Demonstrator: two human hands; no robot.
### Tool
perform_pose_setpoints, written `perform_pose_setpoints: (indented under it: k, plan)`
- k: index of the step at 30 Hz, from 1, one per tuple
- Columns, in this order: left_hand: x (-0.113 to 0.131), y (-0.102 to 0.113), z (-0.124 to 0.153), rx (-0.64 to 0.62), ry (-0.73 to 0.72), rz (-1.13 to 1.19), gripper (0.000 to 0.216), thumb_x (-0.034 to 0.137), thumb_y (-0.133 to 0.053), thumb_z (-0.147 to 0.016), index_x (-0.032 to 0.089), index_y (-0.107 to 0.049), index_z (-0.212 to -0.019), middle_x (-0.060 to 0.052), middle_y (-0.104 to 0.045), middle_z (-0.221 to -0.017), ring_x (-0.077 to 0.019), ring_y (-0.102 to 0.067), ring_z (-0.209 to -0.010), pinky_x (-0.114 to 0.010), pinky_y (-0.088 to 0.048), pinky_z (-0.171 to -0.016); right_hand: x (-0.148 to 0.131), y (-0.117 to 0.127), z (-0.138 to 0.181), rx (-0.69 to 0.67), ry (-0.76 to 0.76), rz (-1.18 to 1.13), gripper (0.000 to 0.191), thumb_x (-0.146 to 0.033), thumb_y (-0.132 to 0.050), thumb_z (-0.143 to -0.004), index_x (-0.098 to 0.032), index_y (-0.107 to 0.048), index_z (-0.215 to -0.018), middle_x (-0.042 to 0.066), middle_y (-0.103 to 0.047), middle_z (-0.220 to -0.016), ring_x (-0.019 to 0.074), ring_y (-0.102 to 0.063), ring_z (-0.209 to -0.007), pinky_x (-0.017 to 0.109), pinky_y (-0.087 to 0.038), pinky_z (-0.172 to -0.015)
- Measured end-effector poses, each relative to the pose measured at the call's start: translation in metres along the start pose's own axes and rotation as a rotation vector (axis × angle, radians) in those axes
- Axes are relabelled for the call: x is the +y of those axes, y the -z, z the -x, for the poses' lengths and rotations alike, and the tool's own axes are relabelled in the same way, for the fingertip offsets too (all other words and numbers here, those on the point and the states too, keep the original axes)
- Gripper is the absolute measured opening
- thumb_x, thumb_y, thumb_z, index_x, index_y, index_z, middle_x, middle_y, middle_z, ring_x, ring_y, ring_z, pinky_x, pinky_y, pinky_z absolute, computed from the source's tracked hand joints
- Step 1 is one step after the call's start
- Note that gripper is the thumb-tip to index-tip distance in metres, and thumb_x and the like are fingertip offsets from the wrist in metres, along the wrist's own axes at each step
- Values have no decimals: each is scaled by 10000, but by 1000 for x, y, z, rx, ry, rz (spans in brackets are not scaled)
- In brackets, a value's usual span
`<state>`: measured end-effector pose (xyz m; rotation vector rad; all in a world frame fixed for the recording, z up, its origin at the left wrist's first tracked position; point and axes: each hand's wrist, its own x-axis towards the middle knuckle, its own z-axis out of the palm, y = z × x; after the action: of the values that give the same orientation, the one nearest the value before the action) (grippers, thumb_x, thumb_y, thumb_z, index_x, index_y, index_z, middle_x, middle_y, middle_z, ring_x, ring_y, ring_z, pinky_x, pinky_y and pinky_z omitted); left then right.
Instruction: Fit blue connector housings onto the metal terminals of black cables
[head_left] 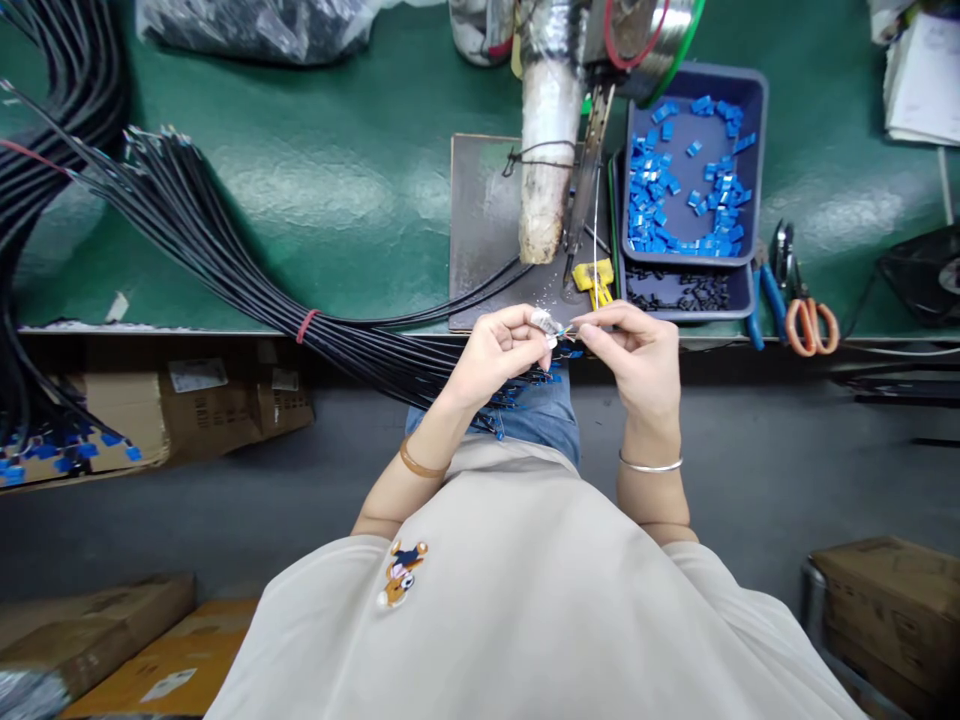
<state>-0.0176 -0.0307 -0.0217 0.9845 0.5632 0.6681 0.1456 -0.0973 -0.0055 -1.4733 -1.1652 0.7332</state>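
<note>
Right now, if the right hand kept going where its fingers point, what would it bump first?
Beyond the thin wires between them, the right hand would probably bump the left hand first, though depth is hard to judge.

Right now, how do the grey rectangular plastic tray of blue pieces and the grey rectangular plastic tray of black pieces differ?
Contents: the blue-piece tray holds bright blue pieces; the black-piece tray holds black pieces that look smaller.
Visibility: the blue-piece tray shows most of its inside; the black-piece tray only a near strip.
Place: the black-piece tray's visible strip lies nearer the person than the blue-piece tray.
Shared: both are grey.
</note>
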Motion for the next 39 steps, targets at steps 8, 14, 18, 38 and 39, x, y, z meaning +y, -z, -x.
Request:
perform_pose_setpoints:
  k: [8,14,18,38,39]
  plan:
    - [0,4,0,-80,16,-17,282,391,-760,-760,137,-639,-769,-11,-639,-590,-14,-357,-408,-182,-218,-394,1,-4,2,-63,-42,-49,119,-359,-759,-756,-247,-742,-790,10,-643,-766,113,-561,-684,235,-418,-520]
    - [3,8,1,-160,58,-80,294,389,-807,-704,126,-676,-722,-18,-637,-572,-25,-410,-423,-183,-271,-408,3,3,-2,-323,-110,-143,190,-398,-733,-778,-210,-706,-772,2,-630,-740,100,-549,-654,233,-454,-568]
    - [0,1,-1,13,-64,-113,304,386,-800,-704,131,-637,-687,1,-619,-588,-55,-539,-517,-179,-425,-510,3,3,0,-100,-101,-100,153,-377,-738,-778,-228,-728,-808,5,-685,-800,110,-595,-694,240,-478,-608]
    - [-23,-20,5,199,-894,-1082,148,96,-516,-877,142,-618,-780,1,-565,-631,-78,-479,-575,-209,-386,-591,0,9,5,-72,-151,23,151,-323,-702,-795,-189,-659,-741,-23,-560,-682,47,-348,-500,231,-246,-470]
    - [-24,-21,6,200,-890,-1043,134,96,-525,-874,138,-619,-788,4,-568,-633,-71,-478,-569,-203,-388,-586,2,9,4,-92,-196,-75,168,-332,-721,-776,-187,-650,-729,-35,-519,-630,44,-334,-487,221,-226,-457]
